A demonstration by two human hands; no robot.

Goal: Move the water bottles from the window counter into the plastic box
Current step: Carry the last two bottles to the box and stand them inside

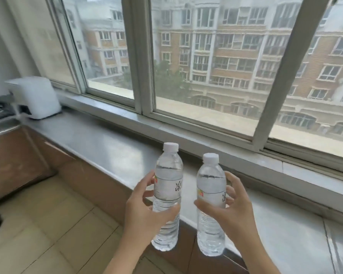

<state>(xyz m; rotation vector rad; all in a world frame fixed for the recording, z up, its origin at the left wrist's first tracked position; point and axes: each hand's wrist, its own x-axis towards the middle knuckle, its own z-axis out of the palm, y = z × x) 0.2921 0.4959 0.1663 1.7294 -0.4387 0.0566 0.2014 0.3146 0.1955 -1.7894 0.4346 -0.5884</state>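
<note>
Two bare hands and forearms, head view.
Left hand (pixel 145 212) and right hand (pixel 234 210): no gloves, rings or watches seen; forearms uncovered to frame edge (no sleeves visible); nails short, unpainted.

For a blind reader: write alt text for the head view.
Two hands each hold an upright water bottle, left hand on the left bottle, right hand on the right bottle, in front of a grey window counter.
</note>
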